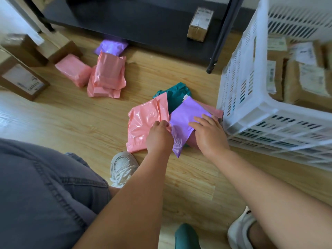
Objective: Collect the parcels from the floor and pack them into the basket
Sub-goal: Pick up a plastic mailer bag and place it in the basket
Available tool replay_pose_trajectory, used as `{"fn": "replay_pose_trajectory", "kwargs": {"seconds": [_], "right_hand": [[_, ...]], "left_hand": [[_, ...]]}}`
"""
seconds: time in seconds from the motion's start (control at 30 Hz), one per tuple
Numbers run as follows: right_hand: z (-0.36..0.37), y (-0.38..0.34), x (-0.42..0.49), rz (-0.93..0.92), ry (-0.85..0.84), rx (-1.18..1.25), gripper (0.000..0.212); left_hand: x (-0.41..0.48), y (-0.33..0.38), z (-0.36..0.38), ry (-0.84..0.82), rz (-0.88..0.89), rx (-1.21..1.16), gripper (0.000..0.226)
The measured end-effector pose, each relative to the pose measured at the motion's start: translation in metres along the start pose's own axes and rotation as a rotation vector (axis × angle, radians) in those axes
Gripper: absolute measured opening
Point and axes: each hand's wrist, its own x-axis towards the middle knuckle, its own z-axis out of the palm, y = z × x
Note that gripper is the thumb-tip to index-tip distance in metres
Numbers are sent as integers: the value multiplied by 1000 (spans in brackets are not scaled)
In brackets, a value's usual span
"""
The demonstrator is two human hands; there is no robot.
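While flat on the purple parcel [181, 119], right hand [211, 135] relaxed; beside its fingers, left hand [159, 138] pinching pink parcel [143, 123].

Teal parcel [177, 97]: mostly covered by the pink parcel [143, 126] and the purple parcel [185, 114]; we see only its far end. A second pink parcel [214, 110] shows only as a strip beside the white basket [251, 112]. Left hand [159, 137]: fingertips tucked at the pink parcel's edge; we cannot tell whether they pinch it. The basket is cut off by the right edge, and the labels on the cardboard boxes [305, 81] inside are too blurred to read. Far purple parcel [111, 46]: blurred, back end under the dark shelf [143, 20]. Teal object [186, 236] at the bottom edge: cut off, unidentified.
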Motion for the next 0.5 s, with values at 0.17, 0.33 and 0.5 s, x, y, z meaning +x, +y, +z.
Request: {"fn": "replay_pose_trajectory", "kwargs": {"seconds": [0.17, 0.33, 0.5], "right_hand": [[-52, -17, 12, 28, 65, 74, 34], [-119, -29, 18, 28, 89, 108, 25], [-189, -27, 26, 85, 112, 258, 24]], "left_hand": [[-11, 21, -37, -88, -9, -69, 52], [-15, 41, -82, -124, 42, -114, 28], [-20, 73, -134, -169, 23, -390, 21]]}}
